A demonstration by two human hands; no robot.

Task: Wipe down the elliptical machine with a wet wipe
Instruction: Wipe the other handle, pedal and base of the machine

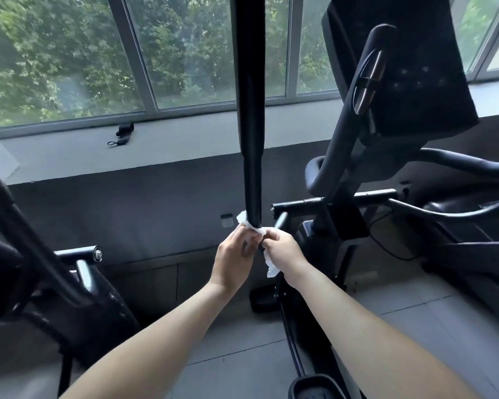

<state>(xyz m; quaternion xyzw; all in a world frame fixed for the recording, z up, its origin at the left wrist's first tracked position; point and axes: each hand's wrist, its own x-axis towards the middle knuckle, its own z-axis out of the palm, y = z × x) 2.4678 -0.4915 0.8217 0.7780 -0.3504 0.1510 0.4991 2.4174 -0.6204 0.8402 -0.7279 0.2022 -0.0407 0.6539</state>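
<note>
A black upright handle bar (251, 110) of the elliptical machine rises through the middle of the view. A white wet wipe (244, 221) is wrapped round the bar's lower end. My left hand (234, 260) pinches the wipe from the left side of the bar. My right hand (283, 250) grips the other end, and a tail of the wipe hangs below its palm. The machine's dark console (401, 67) and its curved grip with a silver sensor (368, 82) stand at the right.
Another black machine (41, 269) crowds the left edge. A window sill (156, 145) with a small black object (124, 131) runs across the back, below large windows. Grey tiled floor (242, 355) lies underneath, with a foot pedal (317, 387) at the bottom.
</note>
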